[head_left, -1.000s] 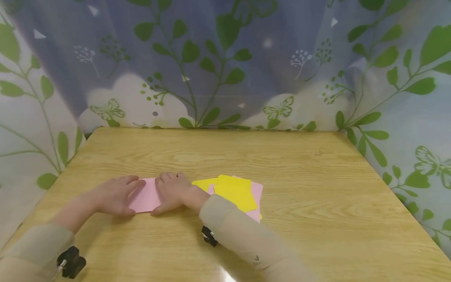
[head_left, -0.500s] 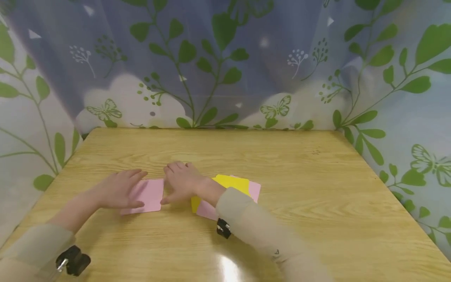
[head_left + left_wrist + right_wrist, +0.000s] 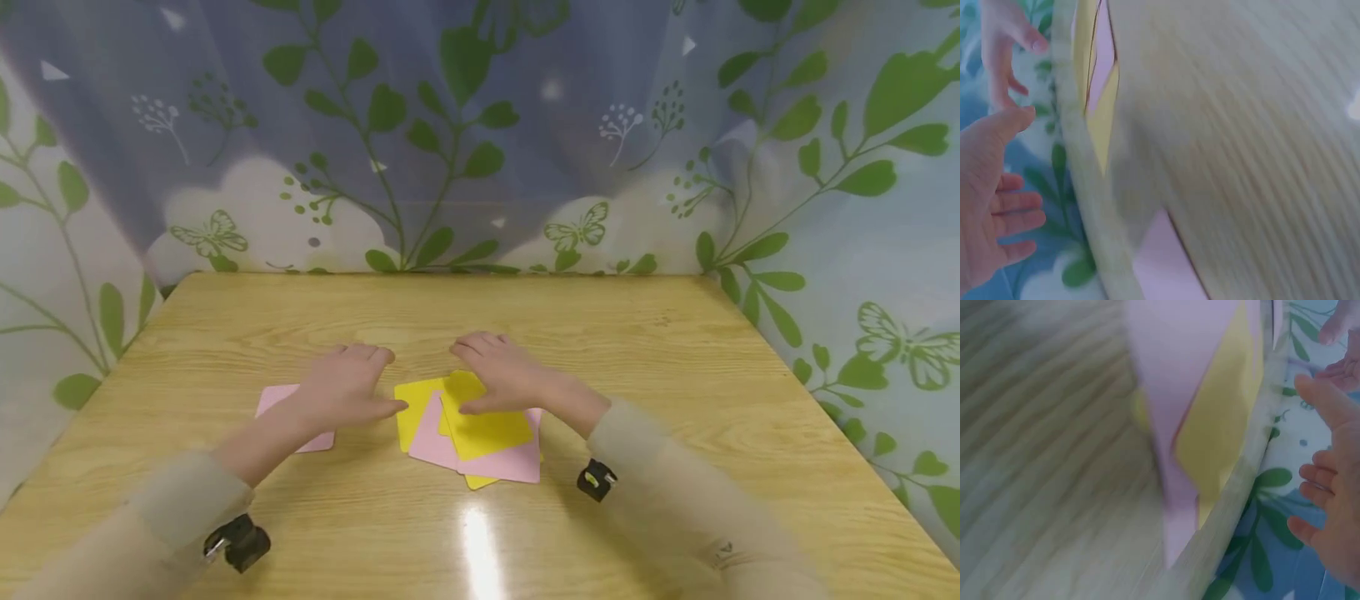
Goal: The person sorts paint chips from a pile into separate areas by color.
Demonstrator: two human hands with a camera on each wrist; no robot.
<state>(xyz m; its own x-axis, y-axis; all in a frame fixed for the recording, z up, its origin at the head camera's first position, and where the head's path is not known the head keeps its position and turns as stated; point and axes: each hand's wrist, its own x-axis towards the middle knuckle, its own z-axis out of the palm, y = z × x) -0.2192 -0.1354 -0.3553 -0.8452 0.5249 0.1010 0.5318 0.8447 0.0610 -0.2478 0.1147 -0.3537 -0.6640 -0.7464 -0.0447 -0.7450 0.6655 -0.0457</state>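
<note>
My left hand [image 3: 341, 387] is raised over the table between a lone pink card [image 3: 318, 440] and a loose pile of cards, fingers extended and holding nothing. Its forearm hides part of the lone card. My right hand [image 3: 498, 372] hovers over the pile's far right side, thumb spread from the fingers, also without anything in it. In the pile, a yellow card [image 3: 480, 433] lies on top of pink cards [image 3: 510, 464], with another yellow card [image 3: 412, 404] fanned out at the left. In the left wrist view the lone pink card [image 3: 1166, 265] lies flat, apart from the pile.
The wood-grain table [image 3: 660, 375] reaches back to a leaf-patterned curtain [image 3: 540, 167], which also hangs at both sides. Small black wrist devices [image 3: 596, 479] are strapped under both sleeves. A bright reflection shows near the table's front.
My hands have left the lone pink card, which stays at the left. Both moved right, the right hand ending over the pile and the left between the card and the pile.
</note>
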